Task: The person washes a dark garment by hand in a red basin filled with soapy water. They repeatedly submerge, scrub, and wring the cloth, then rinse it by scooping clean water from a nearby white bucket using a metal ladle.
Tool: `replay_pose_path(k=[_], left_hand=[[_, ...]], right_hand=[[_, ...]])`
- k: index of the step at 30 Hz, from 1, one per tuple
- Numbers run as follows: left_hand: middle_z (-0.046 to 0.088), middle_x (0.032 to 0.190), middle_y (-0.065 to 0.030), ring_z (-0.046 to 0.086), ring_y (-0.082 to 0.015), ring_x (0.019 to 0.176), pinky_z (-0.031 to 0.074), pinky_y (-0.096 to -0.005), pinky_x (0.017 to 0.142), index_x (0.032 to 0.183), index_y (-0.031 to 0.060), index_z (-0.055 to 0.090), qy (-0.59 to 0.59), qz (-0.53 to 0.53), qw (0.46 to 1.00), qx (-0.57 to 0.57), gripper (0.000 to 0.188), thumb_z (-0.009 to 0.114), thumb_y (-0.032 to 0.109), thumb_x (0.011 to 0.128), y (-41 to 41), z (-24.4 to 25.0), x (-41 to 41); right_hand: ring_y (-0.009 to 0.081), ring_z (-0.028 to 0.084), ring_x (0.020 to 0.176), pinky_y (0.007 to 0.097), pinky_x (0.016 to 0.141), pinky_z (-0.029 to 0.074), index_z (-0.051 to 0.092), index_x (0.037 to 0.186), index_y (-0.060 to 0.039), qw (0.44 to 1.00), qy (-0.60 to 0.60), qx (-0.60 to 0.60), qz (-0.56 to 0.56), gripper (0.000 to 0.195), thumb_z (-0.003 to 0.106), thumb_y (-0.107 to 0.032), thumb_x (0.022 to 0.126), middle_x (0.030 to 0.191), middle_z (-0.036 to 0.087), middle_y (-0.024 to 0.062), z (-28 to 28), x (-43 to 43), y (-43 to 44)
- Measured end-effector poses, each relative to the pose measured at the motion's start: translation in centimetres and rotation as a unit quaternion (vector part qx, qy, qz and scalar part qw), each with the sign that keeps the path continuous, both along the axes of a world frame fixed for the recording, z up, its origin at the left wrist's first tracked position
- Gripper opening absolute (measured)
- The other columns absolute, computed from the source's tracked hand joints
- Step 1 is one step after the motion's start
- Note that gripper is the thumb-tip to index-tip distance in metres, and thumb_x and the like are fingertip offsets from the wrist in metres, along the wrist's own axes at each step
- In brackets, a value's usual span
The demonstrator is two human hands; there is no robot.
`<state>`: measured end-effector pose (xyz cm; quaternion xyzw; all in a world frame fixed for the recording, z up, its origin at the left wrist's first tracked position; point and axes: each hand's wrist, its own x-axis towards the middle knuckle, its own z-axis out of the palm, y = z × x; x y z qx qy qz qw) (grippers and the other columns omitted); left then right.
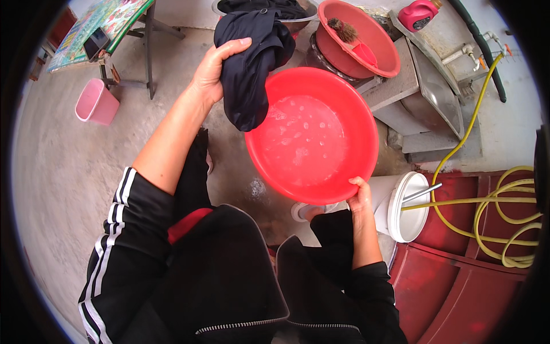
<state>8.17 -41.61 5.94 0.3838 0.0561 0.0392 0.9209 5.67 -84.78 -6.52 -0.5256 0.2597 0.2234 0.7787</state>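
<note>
My left hand (210, 71) grips a bundled dark navy garment (245, 73), thumb on top, at the left rim of a red plastic basin (365, 124). The garment hangs down and overlaps the basin's upper left edge. Shallow water with patches of suds lies in the basin. At the basin's lower right, my right hand (360, 195) holds the rim, thumb over the edge; its other fingers are largely hidden beneath. More dark clothing (275, 6) fills a metal basin (313, 10) at the top, behind the garment.
A faded red basin (389, 56) holds a brush (343, 31) and a red scoop (365, 55). Right of it are a stone sink (412, 103) and taps (470, 53). A white bucket (386, 210) and yellow hose (477, 215) lie nearer. Leftward stand a pink bin (98, 103) and a table (124, 26).
</note>
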Motion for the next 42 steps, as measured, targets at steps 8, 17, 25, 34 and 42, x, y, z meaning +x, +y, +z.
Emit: replay_pose_path(k=[8, 17, 25, 34, 42], left_hand=[[0.064, 0.101, -0.0126, 0.063, -0.0227, 0.092, 0.052, -0.0361, 0.085, 0.104, -0.0006, 0.061, -0.006, 0.008, 1.0, -0.025, 0.025, 0.062, 0.013, 0.083, -0.7, 0.3, 0.1], [0.066, 0.095, -0.0158, 0.066, -0.0247, 0.085, 0.054, -0.0376, 0.082, 0.102, -0.002, 0.06, -0.014, -0.002, 0.998, -0.069, 0.03, 0.067, 0.016, 0.079, 0.1, -0.5, 1.1], [0.067, 0.095, -0.0111, 0.066, -0.0214, 0.083, 0.054, -0.0345, 0.078, 0.1, 0.0025, 0.063, 0.001, 0.005, 0.993, -0.119, 0.028, 0.069, 0.016, 0.076, -0.1, -0.2, 1.1], [0.067, 0.094, -0.0119, 0.066, -0.0216, 0.083, 0.054, -0.0345, 0.078, 0.099, 0.0014, 0.062, -0.025, -0.052, 0.992, -0.112, 0.029, 0.069, 0.016, 0.075, -0.2, -0.3, 0.7], [0.067, 0.091, -0.0122, 0.066, -0.0198, 0.079, 0.054, -0.0317, 0.074, 0.1, -0.0018, 0.062, -0.026, -0.04, 0.991, -0.122, 0.03, 0.068, 0.01, 0.074, -0.8, -0.9, 0.8]], right_hand=[[0.0274, 0.059, 0.095, 0.0388, 0.083, 0.05, 0.054, 0.109, 0.0006, 1.0, 0.004, 0.007, -0.028, 0.042, 0.057, -0.005, 0.068, 0.102, 0.061, 0.0122, 1.0, -0.3, 0.3], [0.0298, 0.057, 0.104, 0.0401, 0.092, 0.048, 0.049, 0.118, 0.0018, 0.992, -0.082, -0.035, -0.092, 0.052, 0.056, -0.001, 0.067, 0.112, 0.058, 0.013, 2.9, -0.6, -3.6], [0.0305, 0.057, 0.105, 0.0432, 0.092, 0.049, 0.047, 0.123, -0.0002, 0.988, -0.077, -0.091, -0.096, 0.057, 0.055, 0.0, 0.066, 0.115, 0.057, 0.0125, 6.1, -1.7, -5.3], [0.0292, 0.06, 0.097, 0.0411, 0.085, 0.051, 0.049, 0.116, 0.0033, 0.96, -0.115, -0.247, -0.059, 0.044, 0.054, -0.001, 0.073, 0.107, 0.059, 0.0145, 11.6, 1.7, -9.7], [0.0262, 0.063, 0.081, 0.037, 0.073, 0.054, 0.056, 0.1, 0.0054, 0.936, -0.131, -0.326, -0.024, 0.027, 0.056, -0.002, 0.074, 0.092, 0.062, 0.0134, 14.0, 3.5, -7.8]])
